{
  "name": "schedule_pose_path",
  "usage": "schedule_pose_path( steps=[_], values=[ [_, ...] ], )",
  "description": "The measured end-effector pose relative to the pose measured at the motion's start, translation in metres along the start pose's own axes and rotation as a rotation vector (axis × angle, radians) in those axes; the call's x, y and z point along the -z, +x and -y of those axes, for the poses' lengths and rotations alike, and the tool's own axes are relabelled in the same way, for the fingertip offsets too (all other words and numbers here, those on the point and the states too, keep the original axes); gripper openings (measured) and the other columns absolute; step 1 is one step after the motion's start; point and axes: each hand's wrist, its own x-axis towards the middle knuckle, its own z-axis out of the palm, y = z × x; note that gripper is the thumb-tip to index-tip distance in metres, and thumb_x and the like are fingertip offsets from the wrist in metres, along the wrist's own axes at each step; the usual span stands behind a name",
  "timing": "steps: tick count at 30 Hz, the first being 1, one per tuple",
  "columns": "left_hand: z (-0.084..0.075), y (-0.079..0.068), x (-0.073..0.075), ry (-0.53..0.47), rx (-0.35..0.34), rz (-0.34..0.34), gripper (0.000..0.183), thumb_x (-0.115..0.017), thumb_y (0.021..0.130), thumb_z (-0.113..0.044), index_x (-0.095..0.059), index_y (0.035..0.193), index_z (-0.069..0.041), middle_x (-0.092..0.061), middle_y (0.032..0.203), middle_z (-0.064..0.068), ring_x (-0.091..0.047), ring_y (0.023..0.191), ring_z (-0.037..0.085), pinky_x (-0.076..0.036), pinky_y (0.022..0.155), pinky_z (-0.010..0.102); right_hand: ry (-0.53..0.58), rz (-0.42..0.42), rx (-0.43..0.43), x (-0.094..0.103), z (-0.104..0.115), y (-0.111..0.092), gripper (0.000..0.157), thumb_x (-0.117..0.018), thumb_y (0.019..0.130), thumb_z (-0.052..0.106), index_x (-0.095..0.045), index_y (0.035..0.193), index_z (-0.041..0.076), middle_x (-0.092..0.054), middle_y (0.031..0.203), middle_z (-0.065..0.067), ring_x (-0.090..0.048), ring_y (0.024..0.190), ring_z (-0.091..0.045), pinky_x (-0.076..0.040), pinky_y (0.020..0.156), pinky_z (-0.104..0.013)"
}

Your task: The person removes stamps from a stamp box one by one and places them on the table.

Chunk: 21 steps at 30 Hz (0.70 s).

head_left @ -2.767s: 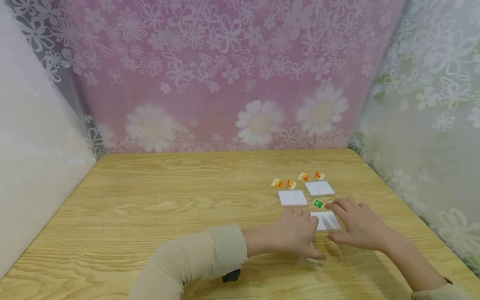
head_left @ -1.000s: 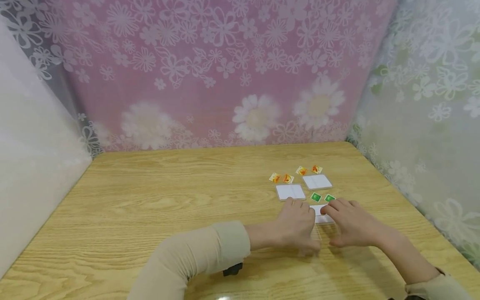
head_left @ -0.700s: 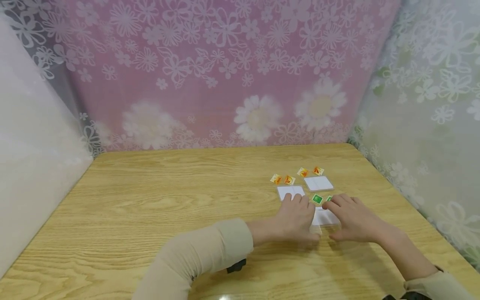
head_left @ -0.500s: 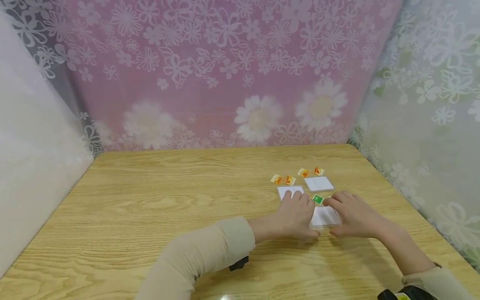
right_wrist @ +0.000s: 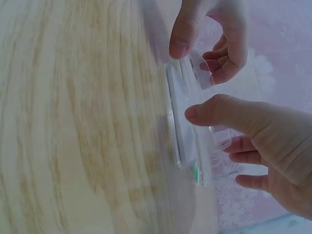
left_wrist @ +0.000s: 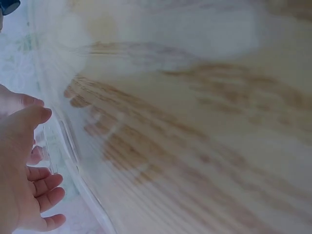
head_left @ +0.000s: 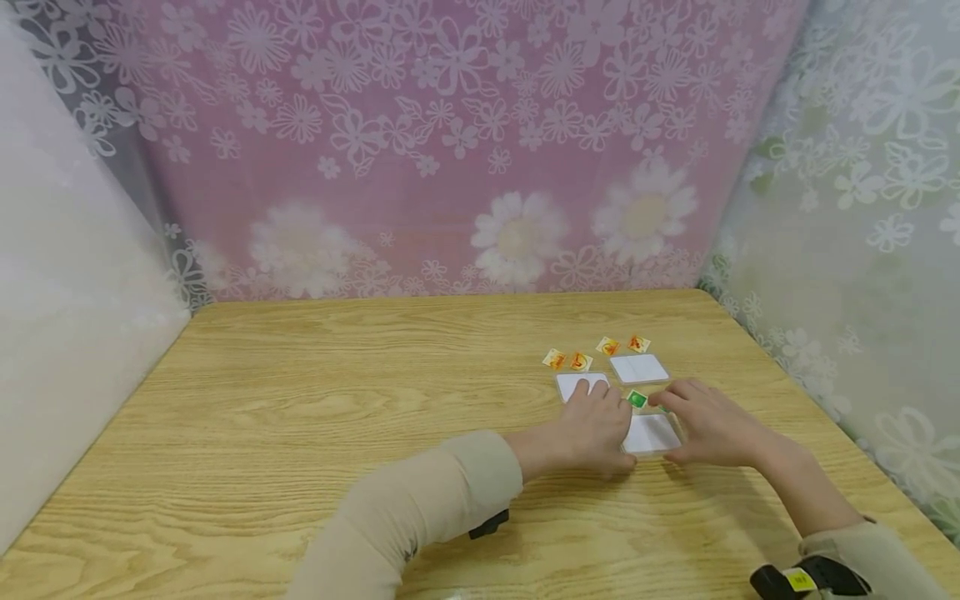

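Between both hands is a clear plastic lid, its thin edges showing in the right wrist view. My left hand pinches one end of it, thumb toward me and fingers on the far side. The other end is between the thumb and fingers of my right hand. Just under the lid lies a white rectangular case, flat on the table. Beyond it sits a small green stamp-like picture; a second green one is mostly hidden by my right fingers. My left fingers overlap another white case in the head view.
A third white case lies farther back on the wooden table. Several small orange pictures lie behind the two back cases. A pink floral curtain hangs along the far edge, with pale sheets at both sides.
Both hands have moved away from me with the clear lid, from over bare wood to over the nearest white case. The cases and small pictures stay in place.
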Motion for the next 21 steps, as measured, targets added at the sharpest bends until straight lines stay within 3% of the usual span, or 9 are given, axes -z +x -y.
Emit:
schedule_pose_path(
  steps=[4,8,15,21],
  values=[
    [0.001,0.004,-0.003,-0.010,0.009,0.016,0.051,-0.049,0.081,-0.068,-0.054,0.103,-0.022,-0.047,0.095,-0.009,-0.038,0.085,0.009,-0.032,0.076,0.027,0.019,0.009,-0.015,-0.003,-0.005,0.002,0.064,-0.085,0.062,0.028,-0.059,0.113,0.003,-0.056,0.106,-0.006,-0.054,0.099,-0.030,-0.045,0.079,-0.048],
    [0.002,0.008,-0.004,-0.027,0.008,0.022,0.049,-0.050,0.081,-0.067,-0.055,0.099,-0.022,-0.049,0.093,-0.009,-0.039,0.084,0.009,-0.032,0.074,0.026,0.036,0.032,-0.030,-0.007,-0.011,0.003,0.064,-0.085,0.062,0.030,-0.058,0.114,0.004,-0.057,0.108,-0.006,-0.054,0.099,-0.028,-0.045,0.080,-0.045],
    [-0.004,0.014,-0.007,-0.072,0.013,0.077,0.051,-0.051,0.082,-0.067,-0.056,0.104,-0.021,-0.049,0.096,-0.008,-0.039,0.086,0.009,-0.034,0.081,0.028,0.105,0.088,-0.057,-0.010,-0.017,0.002,0.060,-0.084,0.064,0.026,-0.058,0.114,0.007,-0.056,0.106,-0.003,-0.052,0.093,-0.020,-0.044,0.075,-0.038],
    [-0.006,0.016,-0.009,-0.066,0.037,0.079,0.052,-0.050,0.080,-0.068,-0.056,0.105,-0.022,-0.050,0.097,-0.009,-0.039,0.087,0.009,-0.035,0.081,0.028,0.116,0.109,-0.049,-0.010,-0.019,0.004,0.058,-0.083,0.065,0.025,-0.058,0.114,0.007,-0.057,0.108,-0.004,-0.053,0.096,-0.023,-0.045,0.078,-0.041]
  ],
)
